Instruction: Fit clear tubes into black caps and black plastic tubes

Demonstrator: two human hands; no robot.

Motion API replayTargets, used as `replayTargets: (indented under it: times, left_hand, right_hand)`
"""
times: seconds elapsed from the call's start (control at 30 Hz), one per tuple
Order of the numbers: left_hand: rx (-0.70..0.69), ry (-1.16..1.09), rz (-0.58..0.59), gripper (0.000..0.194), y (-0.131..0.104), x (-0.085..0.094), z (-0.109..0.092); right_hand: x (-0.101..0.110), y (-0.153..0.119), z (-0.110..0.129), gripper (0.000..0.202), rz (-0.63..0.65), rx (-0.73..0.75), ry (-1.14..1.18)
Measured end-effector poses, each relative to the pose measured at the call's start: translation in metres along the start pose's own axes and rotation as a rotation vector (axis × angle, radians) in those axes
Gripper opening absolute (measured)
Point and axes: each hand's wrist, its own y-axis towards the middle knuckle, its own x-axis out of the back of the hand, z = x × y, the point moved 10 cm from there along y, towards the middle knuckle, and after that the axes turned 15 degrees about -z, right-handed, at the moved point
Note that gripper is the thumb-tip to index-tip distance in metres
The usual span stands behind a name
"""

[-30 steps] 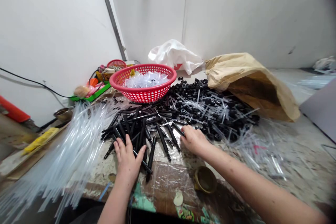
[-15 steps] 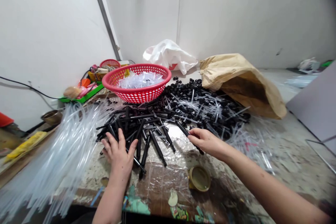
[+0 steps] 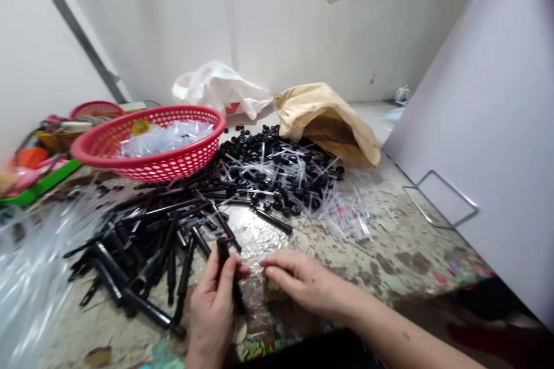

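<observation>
My left hand (image 3: 216,300) is closed around a black plastic tube (image 3: 224,253), held upright with its top end showing above the thumb. My right hand (image 3: 303,282) is beside it, fingers pressed together over a small round yellowish cup (image 3: 273,291). What those fingers hold, if anything, is hidden. To the left of my hands lies a heap of black tubes (image 3: 149,308), some with narrow stepped ends. A single black tube (image 3: 273,221) lies apart, beyond my right hand.
A red basket (image 3: 173,170) with clear plastic pieces stands at the back left. Behind lie small black parts (image 3: 277,150), thin clear tubes (image 3: 346,213) and a brown paper bag (image 3: 329,121). Long clear tubes (image 3: 26,300) cover the left. A white panel (image 3: 485,127) with a wire handle stands right.
The view has swung to the right. My left hand has gone from lying spread on the heap to gripping a black tube. My right hand has let go of its tube and moved to the cup.
</observation>
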Motion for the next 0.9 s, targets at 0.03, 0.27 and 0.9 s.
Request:
replayTargets:
  times: [0.03, 0.27, 0.9]
  left_hand:
    - [0.036, -0.017, 0.016, 0.056, 0.003, 0.001, 0.005]
    - [0.196, -0.076, 0.144, 0.045, 0.005, -0.007, 0.036]
    - [0.208, -0.051, 0.255, 0.048, -0.008, -0.016, 0.035]
  right_hand:
    - [0.024, -0.001, -0.016, 0.026, -0.064, -0.053, -0.050]
    - [0.166, -0.016, -0.115, 0.023, -0.472, -0.151, -0.592]
    - [0.133, 0.015, -0.101, 0.022, -0.317, 0.205, -1.183]
